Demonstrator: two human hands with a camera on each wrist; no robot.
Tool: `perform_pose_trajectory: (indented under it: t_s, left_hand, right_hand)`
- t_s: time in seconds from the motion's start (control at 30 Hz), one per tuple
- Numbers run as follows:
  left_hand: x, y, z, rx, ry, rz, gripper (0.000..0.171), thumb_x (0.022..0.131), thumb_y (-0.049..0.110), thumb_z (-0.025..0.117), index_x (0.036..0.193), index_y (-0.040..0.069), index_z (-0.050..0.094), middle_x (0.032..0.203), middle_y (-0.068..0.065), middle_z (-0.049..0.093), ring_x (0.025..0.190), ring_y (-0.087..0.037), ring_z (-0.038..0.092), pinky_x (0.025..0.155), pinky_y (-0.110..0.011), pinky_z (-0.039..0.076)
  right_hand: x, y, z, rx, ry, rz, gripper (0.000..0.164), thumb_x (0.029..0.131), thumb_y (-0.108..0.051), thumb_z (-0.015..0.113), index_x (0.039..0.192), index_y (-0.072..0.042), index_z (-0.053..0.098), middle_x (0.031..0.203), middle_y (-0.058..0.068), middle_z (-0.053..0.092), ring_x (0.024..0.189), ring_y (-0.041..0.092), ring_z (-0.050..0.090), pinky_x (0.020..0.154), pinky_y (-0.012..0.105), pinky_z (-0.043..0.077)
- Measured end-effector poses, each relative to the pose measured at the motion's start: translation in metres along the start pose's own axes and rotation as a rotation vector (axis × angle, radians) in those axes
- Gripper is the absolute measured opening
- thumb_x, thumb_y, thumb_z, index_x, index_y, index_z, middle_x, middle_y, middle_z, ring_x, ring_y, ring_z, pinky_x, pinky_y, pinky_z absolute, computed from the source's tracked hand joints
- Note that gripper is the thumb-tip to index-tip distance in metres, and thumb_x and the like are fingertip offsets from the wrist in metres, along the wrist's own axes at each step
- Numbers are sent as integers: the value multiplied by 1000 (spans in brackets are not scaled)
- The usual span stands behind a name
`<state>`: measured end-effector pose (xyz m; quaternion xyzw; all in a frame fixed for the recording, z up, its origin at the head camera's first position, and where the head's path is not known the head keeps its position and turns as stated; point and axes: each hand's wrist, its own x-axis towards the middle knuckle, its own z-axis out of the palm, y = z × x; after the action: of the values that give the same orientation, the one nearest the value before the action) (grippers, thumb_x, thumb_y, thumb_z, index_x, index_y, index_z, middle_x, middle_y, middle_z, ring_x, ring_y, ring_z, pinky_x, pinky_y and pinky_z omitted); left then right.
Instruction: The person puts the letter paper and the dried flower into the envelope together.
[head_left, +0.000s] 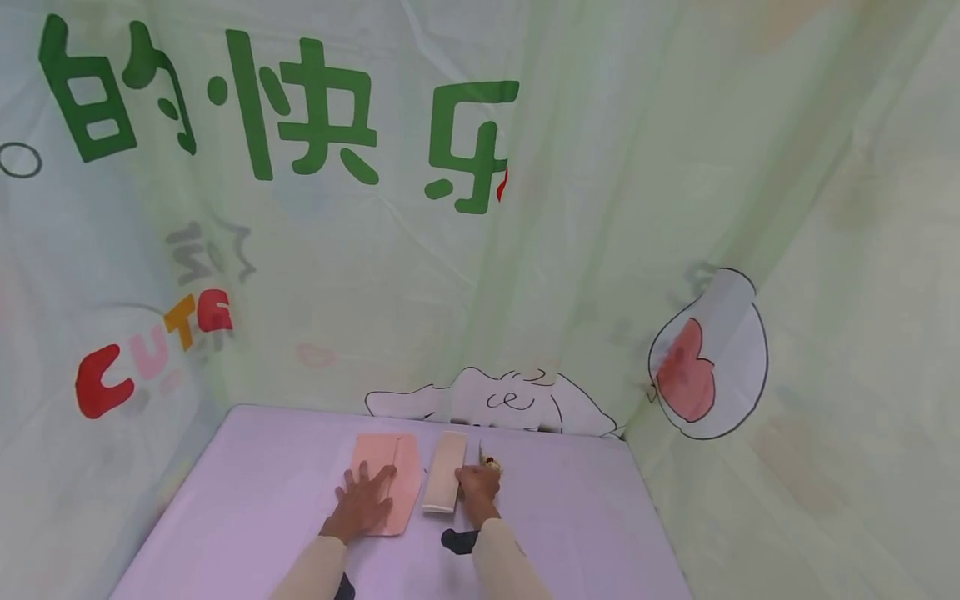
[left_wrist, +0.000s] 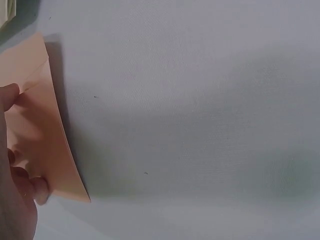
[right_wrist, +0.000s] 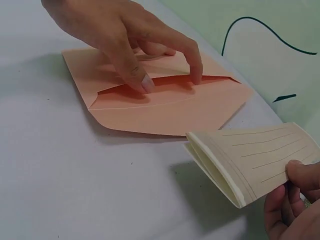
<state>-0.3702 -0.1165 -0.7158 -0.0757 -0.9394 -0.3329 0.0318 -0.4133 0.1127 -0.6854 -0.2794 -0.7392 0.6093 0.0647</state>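
Note:
A pink paper envelope [head_left: 408, 479] lies on the table with its flap unfolded. My left hand [head_left: 363, 502] rests on it with fingers spread. In the right wrist view, the thumb and index fingertip of that left hand [right_wrist: 125, 40] touch the lip of the envelope's mouth, which gapes slightly. To its right is a folded sheet of cream lined letter paper [right_wrist: 250, 162], raised over the table. My right hand [right_wrist: 300, 200] pinches its edge between thumb and fingers. The left wrist view catches just one side of the envelope [left_wrist: 42, 120] and some fingertips.
A small gold and red item [head_left: 491, 462] lies just beyond my right hand. The lilac-covered table [head_left: 570, 508] ends at a printed curtain [head_left: 420, 292] at the back, with more curtain along both sides.

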Motion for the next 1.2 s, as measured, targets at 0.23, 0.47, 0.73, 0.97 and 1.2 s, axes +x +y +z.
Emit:
perform_pose_trajectory:
  t_s: [0.23, 0.47, 0.73, 0.97, 1.2]
  left_hand:
    - [1, 1, -2, 6, -30, -28, 52, 96, 18, 69, 146, 19, 56, 159, -48, 35, 137, -75, 34, 103, -91, 30]
    - [3, -2, -3, -2, -19, -30, 51, 98, 21, 67, 148, 22, 57, 160, -46, 35, 136, -72, 36, 103, -91, 31]
    - [3, 1, -5, 11, -45, -28, 52, 97, 19, 70, 147, 19, 59, 155, -43, 42, 127, -64, 43, 97, -83, 37]
    - [-2, 12, -15, 23, -58, -49, 53, 96, 21, 72, 147, 19, 61, 157, -42, 42, 128, -59, 44, 97, -81, 39]
    - [1, -4, -2, 5, 33, 31, 53, 91, 23, 65, 144, 24, 58, 146, -41, 47, 118, -61, 48, 84, -80, 40]
  right_hand:
    - [-13, -14, -6, 161, -44, 32, 20, 92, 3, 76, 109, 13, 76, 100, 21, 75, 81, 20, 68, 66, 22, 54]
    - [-25, -18, 2, 181, -150, -27, 19, 93, 4, 76, 108, 15, 76, 88, 13, 75, 73, 16, 65, 63, 22, 53]
    - [-39, -16, 14, 114, -195, -32, 15, 94, 1, 77, 106, 11, 77, 89, 13, 76, 73, 16, 64, 64, 24, 53]
    - [-38, -1, 36, 75, -161, -34, 11, 89, 5, 76, 98, 11, 76, 83, 15, 75, 67, 15, 62, 59, 23, 51]
    - [-32, 10, 49, -70, -105, -102, 11, 80, 3, 78, 88, 10, 77, 72, 13, 72, 60, 16, 61, 55, 24, 48]
